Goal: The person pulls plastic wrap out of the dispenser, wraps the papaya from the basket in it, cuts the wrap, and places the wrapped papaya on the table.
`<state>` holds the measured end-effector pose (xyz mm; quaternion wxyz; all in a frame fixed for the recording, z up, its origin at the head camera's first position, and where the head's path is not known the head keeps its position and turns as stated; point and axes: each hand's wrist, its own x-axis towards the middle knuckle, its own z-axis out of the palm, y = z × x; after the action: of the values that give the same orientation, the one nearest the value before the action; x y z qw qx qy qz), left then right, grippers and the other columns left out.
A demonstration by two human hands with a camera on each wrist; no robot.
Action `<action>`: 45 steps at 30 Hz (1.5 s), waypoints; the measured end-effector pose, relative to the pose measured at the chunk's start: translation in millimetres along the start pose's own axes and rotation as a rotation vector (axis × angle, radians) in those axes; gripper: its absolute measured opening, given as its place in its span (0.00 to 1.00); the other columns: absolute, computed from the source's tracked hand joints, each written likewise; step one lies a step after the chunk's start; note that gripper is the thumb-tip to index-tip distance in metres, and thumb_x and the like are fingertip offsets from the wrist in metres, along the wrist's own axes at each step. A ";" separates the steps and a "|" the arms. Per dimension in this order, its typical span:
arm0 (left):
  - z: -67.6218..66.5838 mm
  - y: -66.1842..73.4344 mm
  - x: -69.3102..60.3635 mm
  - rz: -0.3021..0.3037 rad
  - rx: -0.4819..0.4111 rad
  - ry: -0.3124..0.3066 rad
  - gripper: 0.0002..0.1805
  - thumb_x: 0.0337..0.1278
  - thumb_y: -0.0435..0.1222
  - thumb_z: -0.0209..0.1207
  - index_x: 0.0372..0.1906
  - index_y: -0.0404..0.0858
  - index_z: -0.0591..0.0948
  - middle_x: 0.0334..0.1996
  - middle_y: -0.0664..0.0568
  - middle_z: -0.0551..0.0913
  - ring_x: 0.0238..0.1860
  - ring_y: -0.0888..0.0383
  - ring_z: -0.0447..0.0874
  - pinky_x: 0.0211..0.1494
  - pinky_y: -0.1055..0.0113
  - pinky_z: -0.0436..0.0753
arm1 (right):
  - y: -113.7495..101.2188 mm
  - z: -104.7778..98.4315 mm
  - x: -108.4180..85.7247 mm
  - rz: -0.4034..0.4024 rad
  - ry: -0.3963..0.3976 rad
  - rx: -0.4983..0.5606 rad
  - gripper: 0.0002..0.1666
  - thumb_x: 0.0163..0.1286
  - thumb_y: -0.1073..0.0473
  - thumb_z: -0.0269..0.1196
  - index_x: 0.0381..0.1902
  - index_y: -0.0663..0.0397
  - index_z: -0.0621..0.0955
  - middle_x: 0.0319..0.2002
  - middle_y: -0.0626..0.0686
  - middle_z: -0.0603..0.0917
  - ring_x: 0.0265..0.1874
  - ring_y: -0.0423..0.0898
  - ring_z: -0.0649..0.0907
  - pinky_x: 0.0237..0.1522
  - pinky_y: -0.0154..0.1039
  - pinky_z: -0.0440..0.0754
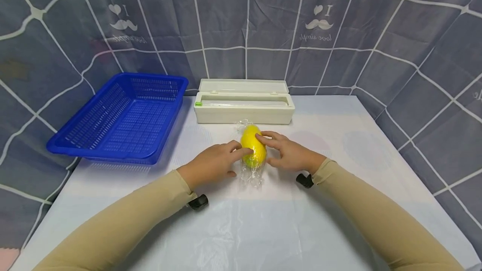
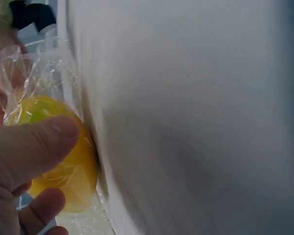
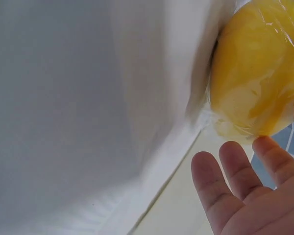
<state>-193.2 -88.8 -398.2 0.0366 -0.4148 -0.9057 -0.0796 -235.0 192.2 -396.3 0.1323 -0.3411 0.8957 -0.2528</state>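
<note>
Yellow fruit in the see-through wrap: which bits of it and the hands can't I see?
Head view: the yellow fruit's underside, hidden by its own body.
Right wrist view: part of the fruit, cut off by the top and right edges.
Left wrist view: much of the left hand, cut off by the left edge.

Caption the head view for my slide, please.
Fingers touch a film-wrapped yellow fruit in front of an open white box.

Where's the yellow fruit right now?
In the head view, the yellow fruit, in clear wrap, is near the middle of the table, between the left hand and right hand, just in front of the white box.
</note>
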 end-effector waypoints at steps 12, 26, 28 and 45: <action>-1.6 8.0 0.2 0.227 0.237 -0.024 0.25 0.57 0.42 0.76 0.60 0.53 0.82 0.43 0.57 0.83 0.41 0.57 0.84 0.49 0.62 0.84 | -4.9 -2.5 4.4 0.010 -0.014 -0.049 0.50 0.67 0.69 0.56 0.85 0.42 0.57 0.84 0.57 0.56 0.79 0.62 0.64 0.54 0.50 0.76; 2.5 12.1 2.1 0.273 0.215 0.140 0.04 0.65 0.37 0.69 0.37 0.51 0.88 0.40 0.58 0.83 0.41 0.58 0.80 0.47 0.66 0.83 | -4.7 -0.4 6.5 0.018 -0.029 -0.066 0.51 0.67 0.68 0.56 0.86 0.40 0.56 0.85 0.56 0.55 0.77 0.61 0.65 0.50 0.46 0.76; 2.7 11.6 2.7 0.273 0.194 0.178 0.03 0.65 0.37 0.70 0.38 0.50 0.89 0.44 0.57 0.85 0.45 0.57 0.82 0.53 0.65 0.84 | -5.1 -0.2 6.4 0.021 -0.027 -0.074 0.51 0.68 0.68 0.56 0.86 0.40 0.56 0.85 0.56 0.55 0.78 0.62 0.65 0.52 0.47 0.77; 2.3 5.9 14.9 0.072 -0.208 0.212 0.02 0.72 0.35 0.63 0.41 0.42 0.84 0.48 0.55 0.90 0.53 0.56 0.89 0.62 0.60 0.86 | -12.7 3.4 3.1 -0.002 -0.001 -0.191 0.61 0.67 0.52 0.75 0.87 0.45 0.51 0.85 0.58 0.53 0.79 0.66 0.62 0.75 0.60 0.72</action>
<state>-198.5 -73.5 -397.9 0.0916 -0.4379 -0.8681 -0.2148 -229.0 180.8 -392.5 0.0993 -0.3532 0.9153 -0.1662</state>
